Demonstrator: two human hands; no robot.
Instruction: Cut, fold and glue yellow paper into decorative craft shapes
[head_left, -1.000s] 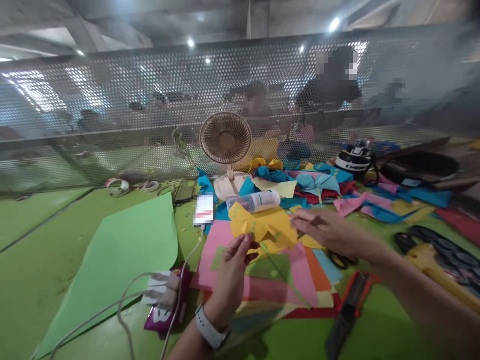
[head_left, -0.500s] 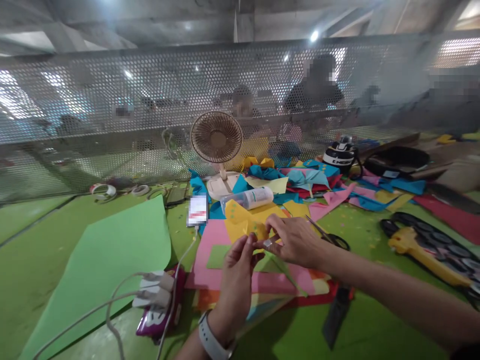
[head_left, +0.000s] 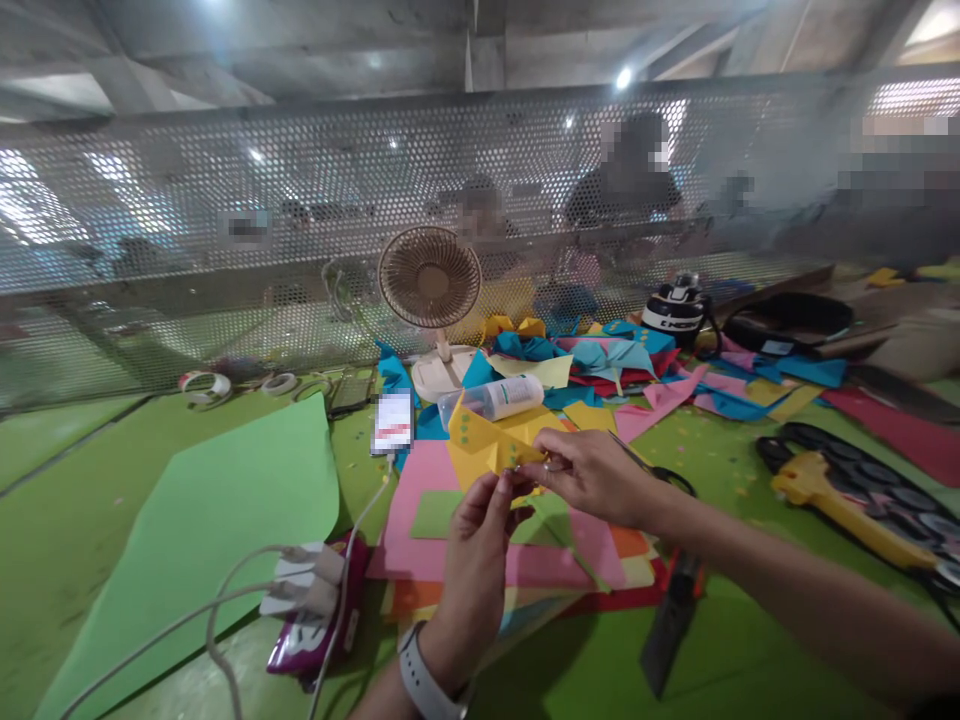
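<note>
A folded yellow paper piece (head_left: 489,445) with small green marks is held over the stack of paper, one point sticking up at its left. My left hand (head_left: 484,540), a white watch band on its wrist, pinches the lower edge between thumb and fingertips. From the right, my right hand (head_left: 600,475) grips the same paper with thumb and forefinger, its fingertips close to the left ones. Below lie a pink sheet (head_left: 412,555) and a smaller light green piece (head_left: 435,516). Black-handled scissors (head_left: 679,482) are partly hidden behind my right hand.
A box cutter (head_left: 667,630) lies below my right forearm. Beyond the paper are a clear bottle (head_left: 510,397), a phone (head_left: 392,425) and a fan (head_left: 430,280). Chargers (head_left: 304,580) with cables stand left, beside a large green sheet (head_left: 217,520). A yellow glue gun (head_left: 840,500) is right.
The yellow paper has turned slightly, showing more of its pointed left part. My right fingers have shifted a little along its edge. My left hand keeps its pinch.
</note>
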